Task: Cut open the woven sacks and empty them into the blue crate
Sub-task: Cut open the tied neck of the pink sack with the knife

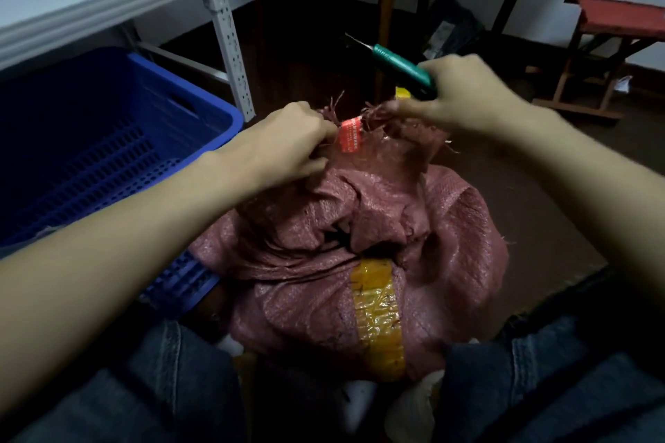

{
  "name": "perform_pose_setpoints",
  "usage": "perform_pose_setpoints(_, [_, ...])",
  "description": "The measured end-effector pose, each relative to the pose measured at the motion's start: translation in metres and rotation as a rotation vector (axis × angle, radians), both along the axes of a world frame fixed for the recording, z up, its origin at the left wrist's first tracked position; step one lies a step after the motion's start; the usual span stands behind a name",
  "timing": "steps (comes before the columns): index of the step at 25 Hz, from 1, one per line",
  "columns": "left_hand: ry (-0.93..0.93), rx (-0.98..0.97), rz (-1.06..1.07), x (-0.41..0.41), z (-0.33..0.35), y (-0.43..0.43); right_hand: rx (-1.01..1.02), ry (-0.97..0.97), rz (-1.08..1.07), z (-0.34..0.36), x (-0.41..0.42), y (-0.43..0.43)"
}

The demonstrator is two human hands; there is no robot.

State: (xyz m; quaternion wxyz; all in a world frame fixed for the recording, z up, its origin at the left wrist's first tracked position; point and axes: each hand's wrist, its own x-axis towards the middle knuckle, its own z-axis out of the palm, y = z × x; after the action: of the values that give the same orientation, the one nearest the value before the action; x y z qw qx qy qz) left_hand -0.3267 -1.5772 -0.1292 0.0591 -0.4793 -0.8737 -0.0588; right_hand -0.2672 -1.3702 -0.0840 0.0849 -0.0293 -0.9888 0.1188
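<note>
1. Sack (360,244): one, between the knees, top bunched, one red tag (351,135).
2. Crate (108,140): one, just left of sack.
3. Left hand (291,144) grips sack top; right hand (464,93) holds one knife (399,65).

Woven sack (360,227) contents unseen; blue crate (90,111) partly beyond left edge.

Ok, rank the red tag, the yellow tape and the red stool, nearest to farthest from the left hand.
1. Red tag: right beside the left hand, at the neck of the sack.
2. Yellow tape: lower on the sack, toward the person.
3. Red stool: far right, by the wall.
</note>
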Motion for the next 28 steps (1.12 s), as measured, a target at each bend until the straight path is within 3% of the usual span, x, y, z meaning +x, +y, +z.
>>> perform_pose_setpoints(3, [0.022, -0.021, 0.005, -0.005, -0.001, -0.004, -0.023, -0.055, 0.049, 0.024, 0.014, 0.016])
perform_pose_setpoints(7, [0.089, -0.052, -0.013, -0.007, -0.003, -0.003, 0.152, -0.135, 0.092, 0.031, 0.019, 0.028])
perform_pose_setpoints(15, [0.201, -0.009, -0.084, -0.003, -0.009, 0.000, 0.382, -0.089, 0.134, 0.017, 0.002, 0.019])
perform_pose_setpoints(28, [0.157, -0.015, -0.113, -0.002, -0.010, 0.002, 0.569, -0.098, 0.047, 0.012, -0.001, 0.005])
